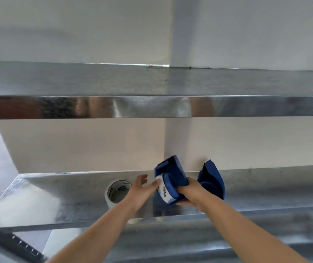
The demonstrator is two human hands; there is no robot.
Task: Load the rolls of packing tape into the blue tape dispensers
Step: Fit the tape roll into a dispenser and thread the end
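Note:
My right hand (191, 194) grips a blue tape dispenser (172, 173) just above the steel shelf (57, 198). A white roll of tape (164, 194) sits on the dispenser's hub. The fingertips of my left hand (142, 188) touch that roll, fingers spread. A second blue dispenser (211, 179) stands on the shelf just right of my right hand, empty as far as I can see. A loose roll of clear packing tape (116, 192) lies on the shelf to the left, partly hidden behind my left hand.
A higher steel shelf (152, 106) runs across the view above the hands. A white wall (87, 145) with a corner column stands behind the shelves. A dark perforated rack upright (9, 242) crosses the bottom left corner.

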